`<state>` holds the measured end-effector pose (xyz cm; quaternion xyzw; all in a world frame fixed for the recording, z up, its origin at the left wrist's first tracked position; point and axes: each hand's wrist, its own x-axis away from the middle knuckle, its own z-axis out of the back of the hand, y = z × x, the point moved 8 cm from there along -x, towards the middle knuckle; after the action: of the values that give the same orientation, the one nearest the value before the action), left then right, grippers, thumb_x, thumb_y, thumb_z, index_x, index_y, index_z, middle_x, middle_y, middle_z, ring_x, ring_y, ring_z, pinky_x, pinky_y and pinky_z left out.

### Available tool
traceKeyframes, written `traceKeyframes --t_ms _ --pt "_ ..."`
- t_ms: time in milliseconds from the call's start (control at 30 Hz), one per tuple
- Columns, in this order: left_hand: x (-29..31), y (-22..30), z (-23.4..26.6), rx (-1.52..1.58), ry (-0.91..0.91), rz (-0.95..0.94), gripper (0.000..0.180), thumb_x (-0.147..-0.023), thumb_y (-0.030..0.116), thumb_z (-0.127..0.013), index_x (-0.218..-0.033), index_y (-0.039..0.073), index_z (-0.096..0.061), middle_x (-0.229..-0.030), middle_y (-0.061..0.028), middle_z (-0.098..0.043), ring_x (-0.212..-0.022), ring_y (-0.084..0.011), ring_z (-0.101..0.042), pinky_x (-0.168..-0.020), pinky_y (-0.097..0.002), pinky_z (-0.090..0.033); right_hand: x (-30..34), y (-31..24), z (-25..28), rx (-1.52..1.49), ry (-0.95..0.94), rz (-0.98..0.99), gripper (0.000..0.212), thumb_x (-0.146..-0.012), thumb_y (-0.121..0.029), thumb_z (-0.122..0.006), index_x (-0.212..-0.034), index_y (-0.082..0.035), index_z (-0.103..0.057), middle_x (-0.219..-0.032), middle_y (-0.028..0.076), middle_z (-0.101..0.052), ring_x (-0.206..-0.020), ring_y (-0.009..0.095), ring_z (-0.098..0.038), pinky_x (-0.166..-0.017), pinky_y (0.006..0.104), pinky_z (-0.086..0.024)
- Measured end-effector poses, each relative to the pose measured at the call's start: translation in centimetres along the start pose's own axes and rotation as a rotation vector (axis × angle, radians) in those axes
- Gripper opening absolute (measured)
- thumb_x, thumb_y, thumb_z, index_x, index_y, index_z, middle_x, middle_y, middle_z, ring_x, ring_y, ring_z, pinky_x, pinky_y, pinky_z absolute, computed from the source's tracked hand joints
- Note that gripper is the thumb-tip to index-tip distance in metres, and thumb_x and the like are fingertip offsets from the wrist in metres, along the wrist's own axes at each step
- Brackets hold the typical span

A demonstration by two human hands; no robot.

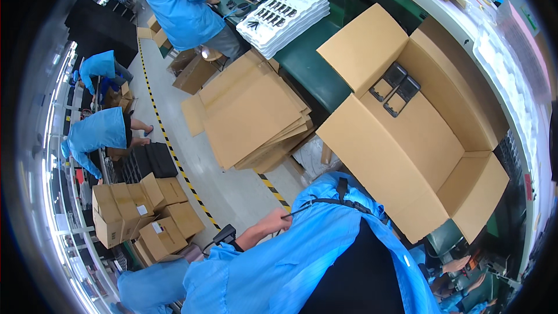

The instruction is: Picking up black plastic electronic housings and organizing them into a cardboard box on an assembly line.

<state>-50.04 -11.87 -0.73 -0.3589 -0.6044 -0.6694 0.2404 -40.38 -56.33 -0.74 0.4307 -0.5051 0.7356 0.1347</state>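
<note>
My left hand [273,222] is in front of my blue coat, its fingers closed around a thin black cord [302,206]. The cord runs across to a dark strap [342,191] on the blue fabric. A black boxy device [225,235] with a cable sits at my left wrist. My right hand does not show. Just ahead and to the right stands a large open cardboard box [378,160] with its flaps folded out. Two black plastic frame-like parts [395,88] lie inside it, against one end.
Flattened cardboard sheets [250,113] are stacked left of the box. White trays [285,17] of small black parts rest on the green bench [308,75]. A co-worker in blue [180,6] stands there. Closed cartons [133,209] and other workers are farther left; co-workers' hands [456,264] show lower right.
</note>
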Motion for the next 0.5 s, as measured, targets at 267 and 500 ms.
traceKeyframes --t_ms 267,500 --pt "-0.2 3.8 1.5 -0.183 0.314 -0.269 0.019 -0.080 0.007 -0.066 -0.096 -0.002 -0.070 -0.083 -0.0085 -0.071 -0.080 -0.0147 -0.067 -0.076 -0.0318 -0.054 -0.3 0.1 0.6 0.000 -0.001 0.034 0.019 -0.089 -0.014 -0.074 -0.086 0.004 -0.074 -0.076 0.000 -0.067 -0.072 0.007 -0.059 -0.061 0.0231 -0.045" --pt "-0.9 1.6 0.2 -0.047 0.176 -0.187 0.018 -0.084 0.010 -0.069 -0.098 -0.001 -0.070 -0.085 -0.0093 -0.072 -0.081 -0.0157 -0.068 -0.077 -0.0314 -0.054 0.4 -1.8 1.2 0.065 0.075 0.074 0.019 -0.083 -0.014 -0.076 -0.081 0.005 -0.076 -0.068 0.003 -0.067 -0.067 0.009 -0.058 -0.057 0.0266 -0.044"
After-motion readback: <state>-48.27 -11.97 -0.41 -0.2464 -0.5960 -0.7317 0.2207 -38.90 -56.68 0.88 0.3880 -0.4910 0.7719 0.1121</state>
